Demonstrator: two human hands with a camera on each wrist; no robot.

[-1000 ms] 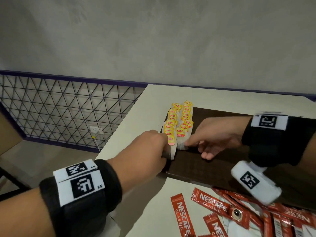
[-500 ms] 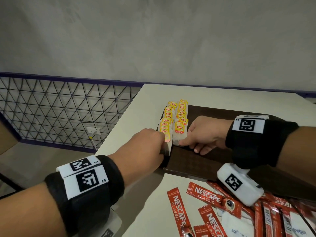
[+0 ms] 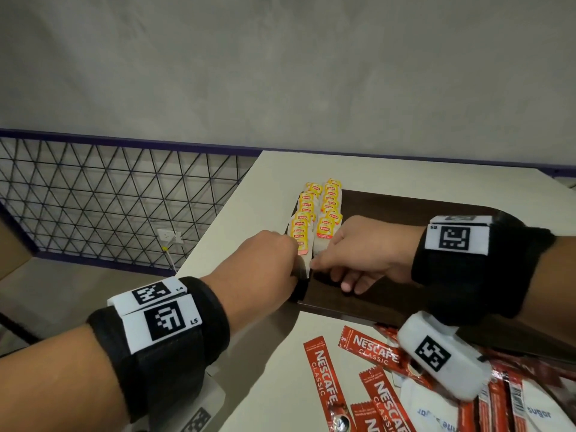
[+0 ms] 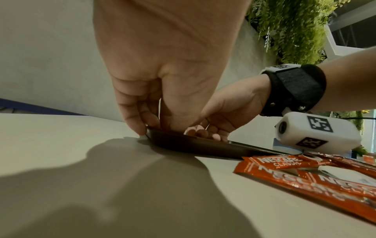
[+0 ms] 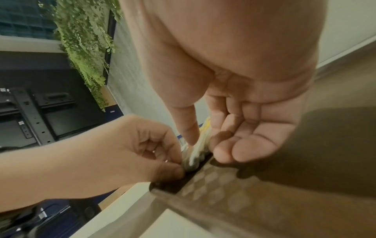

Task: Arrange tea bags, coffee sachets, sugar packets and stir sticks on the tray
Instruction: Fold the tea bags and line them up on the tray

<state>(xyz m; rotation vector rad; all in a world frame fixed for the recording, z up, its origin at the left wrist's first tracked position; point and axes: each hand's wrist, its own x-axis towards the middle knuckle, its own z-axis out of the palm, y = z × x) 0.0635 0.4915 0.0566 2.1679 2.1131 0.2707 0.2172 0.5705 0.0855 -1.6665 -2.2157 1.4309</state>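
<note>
Two rows of yellow-tagged tea bags [image 3: 324, 207] stand along the left edge of the dark brown tray [image 3: 389, 207]. My left hand [image 3: 299, 266] is at the tray's near left corner, where its curled fingers pinch the nearest white tea bag [image 5: 191, 159] of the left row. My right hand [image 3: 324, 260] rests on the tray beside it. Its thumb and fingers [image 5: 217, 140] close on the near end of the right row. From the left wrist, both hands meet at the tray rim [image 4: 193, 146]. Red coffee sachets [image 3: 371, 353] and white sugar packets [image 3: 536, 410] lie on the table near me.
The white table's left edge [image 3: 218, 232] runs close to the tray, with a wire mesh railing [image 3: 109, 198] beyond and below it. A grey wall stands behind. The sachet pile [image 4: 284, 162] lies just right of my left wrist.
Both hands have stayed at the near end of the tea bag rows, and the right hand has closed in slightly toward the left. The head view has shifted a little.
</note>
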